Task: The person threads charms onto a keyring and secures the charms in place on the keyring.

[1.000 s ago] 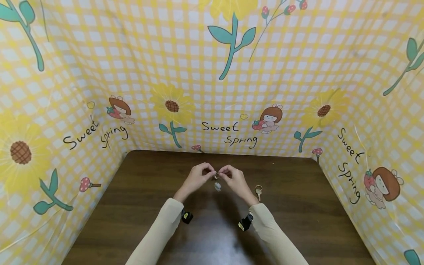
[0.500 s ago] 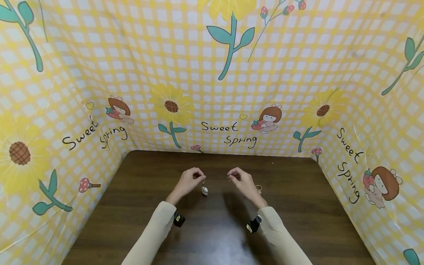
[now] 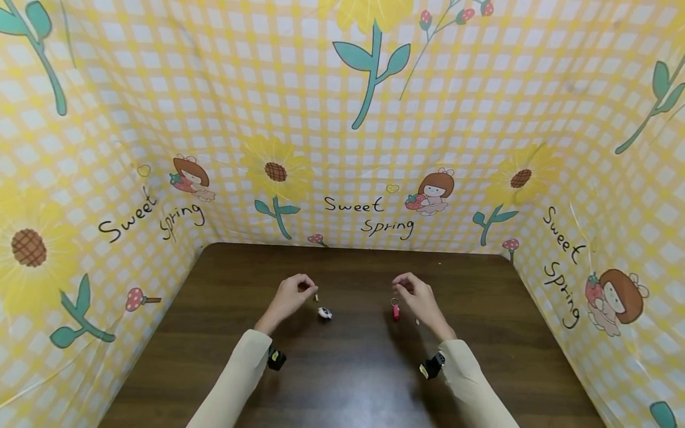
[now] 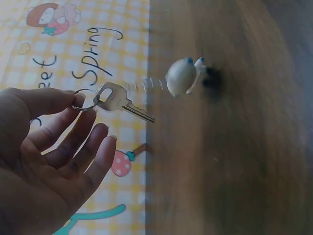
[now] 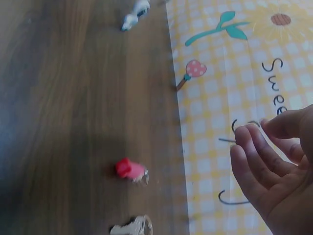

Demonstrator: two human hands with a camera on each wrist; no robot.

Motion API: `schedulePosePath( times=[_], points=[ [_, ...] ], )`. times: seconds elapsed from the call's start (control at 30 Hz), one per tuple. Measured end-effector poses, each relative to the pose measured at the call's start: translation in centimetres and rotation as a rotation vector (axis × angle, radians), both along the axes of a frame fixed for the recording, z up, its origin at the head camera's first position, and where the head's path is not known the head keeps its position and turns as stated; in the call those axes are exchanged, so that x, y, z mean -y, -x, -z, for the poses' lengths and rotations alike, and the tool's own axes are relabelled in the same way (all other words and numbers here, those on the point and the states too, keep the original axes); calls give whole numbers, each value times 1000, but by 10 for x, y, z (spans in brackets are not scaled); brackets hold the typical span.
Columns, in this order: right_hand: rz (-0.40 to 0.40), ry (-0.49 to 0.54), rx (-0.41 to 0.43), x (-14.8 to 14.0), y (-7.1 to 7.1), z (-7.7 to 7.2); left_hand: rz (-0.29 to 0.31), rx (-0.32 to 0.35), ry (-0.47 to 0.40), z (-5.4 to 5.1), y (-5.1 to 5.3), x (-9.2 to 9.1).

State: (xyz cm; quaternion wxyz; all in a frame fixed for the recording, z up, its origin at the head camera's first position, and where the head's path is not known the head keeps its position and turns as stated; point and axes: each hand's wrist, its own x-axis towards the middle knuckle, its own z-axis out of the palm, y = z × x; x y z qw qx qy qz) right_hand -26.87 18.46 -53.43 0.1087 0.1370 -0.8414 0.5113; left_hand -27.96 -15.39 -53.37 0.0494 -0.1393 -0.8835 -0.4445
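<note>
Your left hand (image 3: 289, 295) is pinching a silver ring (image 4: 87, 108), its metal key (image 4: 114, 99) and rounded white charm (image 4: 181, 78) seemingly joined; your right hand (image 3: 421, 301) is holding nothing; a pink charm (image 5: 130, 169) and second ringed key (image 5: 126, 229) are lying unjoined on brown wood (image 3: 332, 380).

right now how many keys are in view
2: one key hangs from the ring the left hand pinches; a second key lies on the table near the pink charm. Others may be hidden.
</note>
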Motion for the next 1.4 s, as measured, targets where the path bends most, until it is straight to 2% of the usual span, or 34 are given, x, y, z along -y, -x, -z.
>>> schedulePosePath(
  times=[0.27, 0.6, 0.73, 0.93, 1.13, 1.23, 1.4],
  points=[
    [17, -19, -9, -14, -7, 4, -36, 9, 46, 19, -4, 18],
    [25, -15, 10, -26, -12, 9, -89, -1, 125, 30, -9, 35],
    [34, -21, 21, -30, -14, 9, -80, 9, 154, 34, -11, 40],
    [40, -29, 30, -35, -13, 6, -51, 28, 158, 33, -12, 43],
    [39, -39, 18, -40, -13, 4, -43, 14, 127, 26, -10, 43],
    [39, -58, 19, -44, -13, 4, -54, -20, 129, 23, -8, 44],
    [54, -121, 10, -51, -15, 6, -106, -95, 123, 20, -7, 43]
  ],
)
